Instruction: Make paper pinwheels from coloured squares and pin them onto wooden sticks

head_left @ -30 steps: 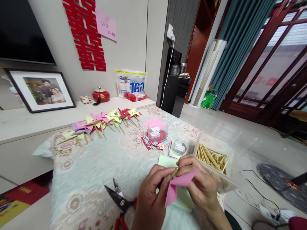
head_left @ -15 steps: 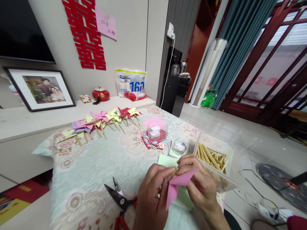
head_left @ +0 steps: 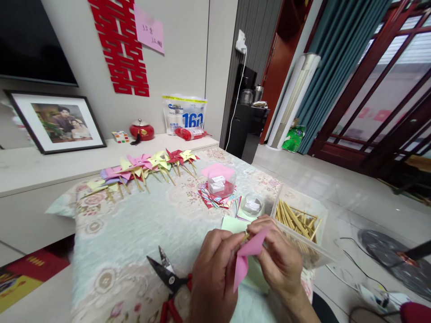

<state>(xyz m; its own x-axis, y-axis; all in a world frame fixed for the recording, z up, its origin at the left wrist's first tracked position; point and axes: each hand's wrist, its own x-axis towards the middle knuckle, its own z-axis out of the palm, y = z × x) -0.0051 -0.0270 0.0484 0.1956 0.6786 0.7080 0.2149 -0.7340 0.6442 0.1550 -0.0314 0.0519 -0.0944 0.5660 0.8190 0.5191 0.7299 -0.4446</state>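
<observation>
Low in the middle of the view, my left hand (head_left: 213, 273) and my right hand (head_left: 279, 258) are closed together on a folded pink paper (head_left: 247, 257). A thin wooden stick (head_left: 245, 236) pokes out between the fingertips at the paper's top. My left fingers pinch the paper and stick from the left, and my right fingers grip the paper's upper right edge. Under the hands lies a light green paper sheet (head_left: 234, 224).
Red-handled scissors (head_left: 168, 282) lie open to the left of my hands. A clear tray of wooden sticks (head_left: 296, 222) stands at the right. Two small clear containers (head_left: 220, 181) (head_left: 252, 204) sit on coloured paper squares. A row of finished paper pinwheels (head_left: 144, 166) lies at the far edge of the floral tablecloth (head_left: 134, 224).
The hands with the pink paper have shifted slightly up in the view and the paper's upper flap is folded closer to the stick. The camera has tilted a little.
</observation>
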